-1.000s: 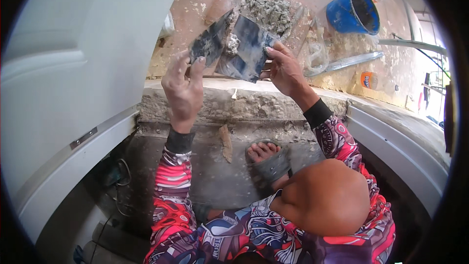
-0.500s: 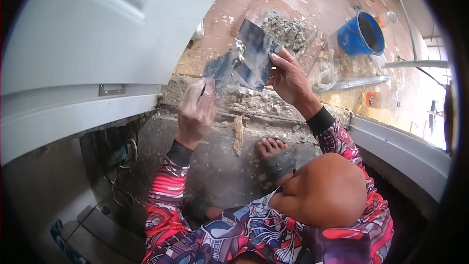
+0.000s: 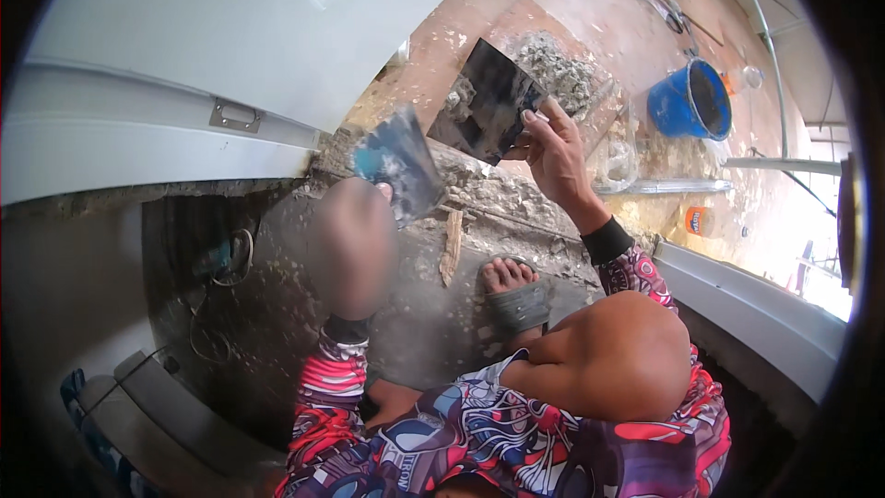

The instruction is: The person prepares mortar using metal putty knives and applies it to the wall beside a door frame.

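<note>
My left hand (image 3: 355, 240), smeared by motion, grips a flat scraper blade (image 3: 410, 171) that is blue-grey with a teal patch. The blade is tilted and also blurred. My right hand (image 3: 558, 148) pinches the edge of a dark, flat rectangular plate (image 3: 502, 83) between thumb and fingers. A small lump of wet grey mortar (image 3: 459, 97) sits on the plate's left part. Blade and plate are apart. Beyond the plate, a heap of grey mortar (image 3: 558, 65) lies on a reddish board (image 3: 525, 18).
Below my hands runs a rough, broken sill (image 3: 516, 194) with a wood splinter (image 3: 451, 249). A white door (image 3: 184, 65) stands left. On the right are a blue bucket (image 3: 673, 101), a plastic bottle (image 3: 698, 221) and a metal strip (image 3: 678, 186). A cable (image 3: 241, 258) hangs lower left.
My left hand has pulled the blade away from the plate, down and toward me, and turned it. The plate stays in my right hand, with mortar now on its left part.
</note>
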Tool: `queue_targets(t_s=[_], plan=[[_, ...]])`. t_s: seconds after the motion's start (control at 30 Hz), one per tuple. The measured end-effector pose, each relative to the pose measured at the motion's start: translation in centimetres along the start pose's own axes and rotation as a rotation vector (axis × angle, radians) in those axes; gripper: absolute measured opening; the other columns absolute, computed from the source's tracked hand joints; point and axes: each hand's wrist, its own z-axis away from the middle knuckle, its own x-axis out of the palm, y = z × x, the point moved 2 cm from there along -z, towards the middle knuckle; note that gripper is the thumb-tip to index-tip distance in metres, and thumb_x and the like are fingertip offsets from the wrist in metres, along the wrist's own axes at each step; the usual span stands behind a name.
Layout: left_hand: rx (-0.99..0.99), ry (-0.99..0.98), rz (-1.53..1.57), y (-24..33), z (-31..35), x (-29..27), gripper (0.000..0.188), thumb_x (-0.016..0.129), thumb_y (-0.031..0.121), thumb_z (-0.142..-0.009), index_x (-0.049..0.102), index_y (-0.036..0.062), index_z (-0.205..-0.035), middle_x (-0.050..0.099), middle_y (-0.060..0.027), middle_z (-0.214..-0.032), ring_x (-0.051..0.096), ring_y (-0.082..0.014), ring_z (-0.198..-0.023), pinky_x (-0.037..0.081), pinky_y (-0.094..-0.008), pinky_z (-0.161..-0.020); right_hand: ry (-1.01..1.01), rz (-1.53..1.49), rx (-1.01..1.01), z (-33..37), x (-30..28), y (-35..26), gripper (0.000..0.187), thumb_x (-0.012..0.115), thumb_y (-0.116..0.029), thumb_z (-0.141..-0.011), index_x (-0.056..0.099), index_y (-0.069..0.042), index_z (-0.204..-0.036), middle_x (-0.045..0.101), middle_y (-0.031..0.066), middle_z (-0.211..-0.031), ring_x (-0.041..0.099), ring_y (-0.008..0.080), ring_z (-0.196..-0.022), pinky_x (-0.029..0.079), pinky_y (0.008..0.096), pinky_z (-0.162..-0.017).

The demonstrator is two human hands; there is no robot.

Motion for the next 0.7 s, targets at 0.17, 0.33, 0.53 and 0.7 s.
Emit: queue_targets(t_s=[0.17,0.33,0.53,0.7], plan=[[-0.066,0.036,-0.126,0.5,2.0,1.1,0.017,0.065,0.01,-0.091,0.058,-0.0022,-0.082,0.052,-0.0002,-0.067,0.042,-0.0051,-0.064,0.038,-0.0262,-0.053,0.026,0.237,-0.055,1.6,3.9,1.0,0.016,0.057,-0.01,-0.097,0.057,-0.001,-0.11,0.061,0.0037,-0.085,0.06,0.0109,-0.074,0.055,0.0259,-0.061],[-0.132,0.138,0.116,0.8,2.9,1.8,0.024,0.063,0.007,-0.091,0.052,0.0037,-0.07,0.042,0.0071,-0.064,0.032,-0.0032,-0.059,0.026,-0.0258,-0.049,-0.295,1.172,-0.494,3.4,7.2,-0.7,0.035,0.055,-0.006,-0.094,0.056,0.003,-0.127,0.058,0.0183,-0.074,0.056,0.0254,-0.061,0.046,0.0381,-0.058],[-0.345,0.156,0.549,-0.3,2.8,-0.3,0.006,0.066,0.008,-0.091,0.065,0.0017,-0.089,0.061,0.0051,-0.074,0.05,-0.0017,-0.062,0.038,-0.0193,-0.053,-0.545,1.436,-0.144,5.5,9.3,-2.4,0.032,0.054,-0.009,-0.095,0.058,0.0,-0.125,0.061,0.0224,-0.085,0.059,0.0312,-0.066,0.048,0.0401,-0.064],[-0.423,-0.012,1.085,-1.7,2.3,-3.2,0.013,0.061,0.004,-0.091,0.065,0.0015,-0.103,0.068,-0.0037,-0.093,0.066,-0.0109,-0.079,0.057,-0.0255,-0.068,-0.341,0.809,0.202,4.9,5.6,-0.6,0.023,0.052,-0.017,-0.099,0.061,0.002,-0.107,0.058,-0.0013,-0.08,0.051,0.0067,-0.072,0.042,0.0238,-0.062]])
